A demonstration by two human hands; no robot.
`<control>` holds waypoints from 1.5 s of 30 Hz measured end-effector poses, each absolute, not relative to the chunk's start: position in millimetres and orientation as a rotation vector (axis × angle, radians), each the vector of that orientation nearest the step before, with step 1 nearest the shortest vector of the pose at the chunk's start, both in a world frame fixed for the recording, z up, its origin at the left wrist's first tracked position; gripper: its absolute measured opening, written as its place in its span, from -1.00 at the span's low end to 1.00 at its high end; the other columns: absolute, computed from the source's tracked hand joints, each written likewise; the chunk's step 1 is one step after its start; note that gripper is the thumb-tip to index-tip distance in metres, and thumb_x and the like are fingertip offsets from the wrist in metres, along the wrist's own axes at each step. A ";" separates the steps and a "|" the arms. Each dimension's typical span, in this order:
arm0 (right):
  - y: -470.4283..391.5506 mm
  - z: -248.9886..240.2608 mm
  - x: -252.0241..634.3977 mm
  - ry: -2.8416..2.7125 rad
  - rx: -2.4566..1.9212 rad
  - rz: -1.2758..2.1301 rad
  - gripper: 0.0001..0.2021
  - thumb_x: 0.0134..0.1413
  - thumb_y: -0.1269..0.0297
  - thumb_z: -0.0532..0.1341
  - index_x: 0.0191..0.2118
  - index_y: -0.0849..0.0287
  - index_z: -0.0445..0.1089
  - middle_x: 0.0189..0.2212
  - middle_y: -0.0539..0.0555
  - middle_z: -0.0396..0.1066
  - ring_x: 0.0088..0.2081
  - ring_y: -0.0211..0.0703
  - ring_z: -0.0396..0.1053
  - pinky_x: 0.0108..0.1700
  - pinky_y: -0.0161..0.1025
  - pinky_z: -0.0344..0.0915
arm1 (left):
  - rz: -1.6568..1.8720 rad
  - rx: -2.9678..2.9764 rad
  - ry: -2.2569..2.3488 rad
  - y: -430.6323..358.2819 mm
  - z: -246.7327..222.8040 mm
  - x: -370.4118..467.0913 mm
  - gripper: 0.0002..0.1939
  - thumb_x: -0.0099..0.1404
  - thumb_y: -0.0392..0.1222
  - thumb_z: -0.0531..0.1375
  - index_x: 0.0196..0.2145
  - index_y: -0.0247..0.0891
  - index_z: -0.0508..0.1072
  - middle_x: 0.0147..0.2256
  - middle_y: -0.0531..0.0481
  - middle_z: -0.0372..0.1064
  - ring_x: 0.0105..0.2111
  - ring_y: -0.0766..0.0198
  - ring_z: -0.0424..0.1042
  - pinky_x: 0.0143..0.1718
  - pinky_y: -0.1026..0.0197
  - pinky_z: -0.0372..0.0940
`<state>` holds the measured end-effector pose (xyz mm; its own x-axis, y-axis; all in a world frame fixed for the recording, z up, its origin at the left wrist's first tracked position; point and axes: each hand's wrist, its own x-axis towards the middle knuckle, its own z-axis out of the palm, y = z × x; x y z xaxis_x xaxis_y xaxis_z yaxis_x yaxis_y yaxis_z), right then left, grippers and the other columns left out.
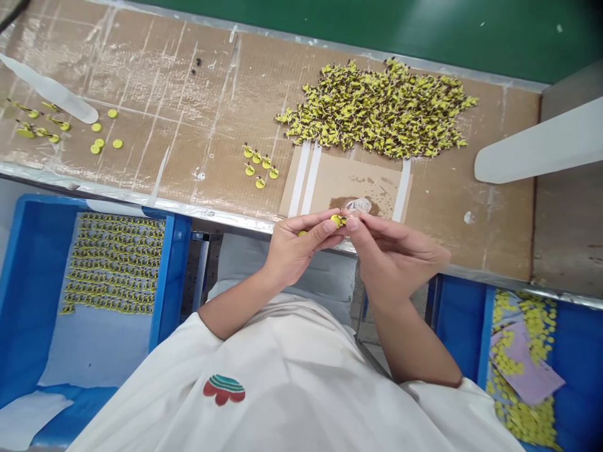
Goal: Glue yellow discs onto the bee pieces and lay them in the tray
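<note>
White shirt [301,370] closest. Beyond it, my left hand [299,245] pinches a small yellow piece [336,220], right hand [393,251] pinching its dark end. Fingertip-only grip at the worktop [226,172] edge — a slip could lap-drop it. Clear round thing [358,204] just beyond — knuckles could nudge it.

A green surface [330,28] is stretching along the top of the frame; a dark strip [13,14] is crossing the upper left corner. A pale bar [51,91] is jutting in from the left edge, a wider white bar [541,141] from the right edge.
</note>
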<state>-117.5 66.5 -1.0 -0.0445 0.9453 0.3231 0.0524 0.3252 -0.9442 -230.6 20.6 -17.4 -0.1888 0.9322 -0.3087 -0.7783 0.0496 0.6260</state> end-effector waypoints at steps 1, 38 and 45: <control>66.6 -1.1 -117.1 -1.424 -0.970 0.964 -0.82 -0.02 0.33 0.47 -0.23 0.02 0.62 -0.27 0.01 0.63 -0.26 -0.01 0.62 -0.11 0.00 0.62 | 1.560 0.241 0.834 20.4 -17.7 -230.5 -0.79 0.16 -0.10 0.43 -0.21 -0.09 0.68 -0.19 0.03 0.65 -0.19 0.28 0.64 -0.13 0.33 0.50; 72.0 -4.2 -122.0 -1.411 -1.087 1.050 -0.85 -0.07 0.27 0.50 -0.31 0.11 0.61 -0.45 0.00 0.60 -0.45 -0.21 0.54 -0.37 -0.26 0.56 | 1.564 0.277 1.056 14.2 -10.4 -234.5 -0.65 0.06 -0.04 0.48 -0.18 -0.16 0.67 -0.15 -0.05 0.63 -0.10 0.04 0.61 0.01 -0.02 0.54; 74.2 -2.4 -123.6 -1.337 -1.093 1.183 -0.85 -0.09 0.28 0.50 -0.35 0.14 0.60 -0.46 0.00 0.61 -0.47 -0.19 0.57 -0.39 -0.30 0.58 | 1.573 0.289 1.066 15.8 -13.7 -234.7 -0.66 0.04 -0.05 0.49 -0.19 -0.14 0.68 -0.21 -0.02 0.65 -0.18 0.12 0.63 -0.06 0.07 0.56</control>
